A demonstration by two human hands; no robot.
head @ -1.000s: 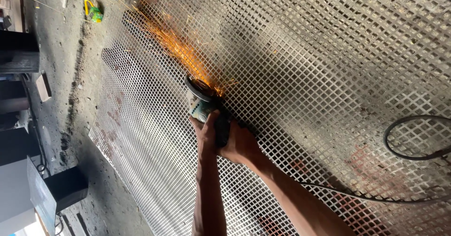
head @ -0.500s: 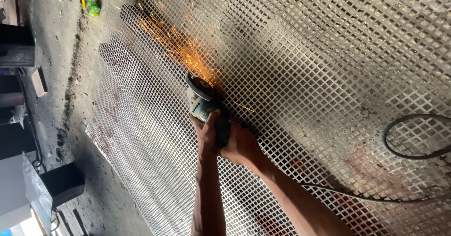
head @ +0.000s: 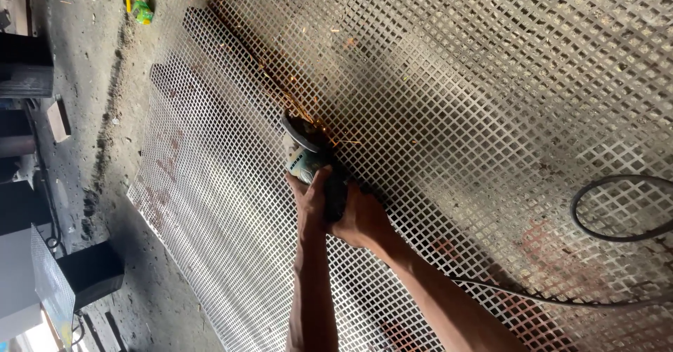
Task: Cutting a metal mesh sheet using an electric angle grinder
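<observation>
Gripping angle grinder (head: pixel 308 152) w/ hands (head: pixel 336 208), square-mesh metal sheet (head: pixel 491 99).

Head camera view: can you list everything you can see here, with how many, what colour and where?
Angle grinder: one, pale green and black, centre, disc on the mesh, a few sparks at it.
Metal mesh sheets: at least two overlapping, pale grey, filling most of the view.
Cable: one, black, looped at right and running toward the arms.
Small green and yellow object: one, top left on the floor.
Concrete floor: grey, dusty, left side.
Dark box: one, black, lower left.
Wood block: one, brown, left edge.
Left hand: one, gripping the grinder body.
Right hand: one, gripping the grinder's rear.
</observation>
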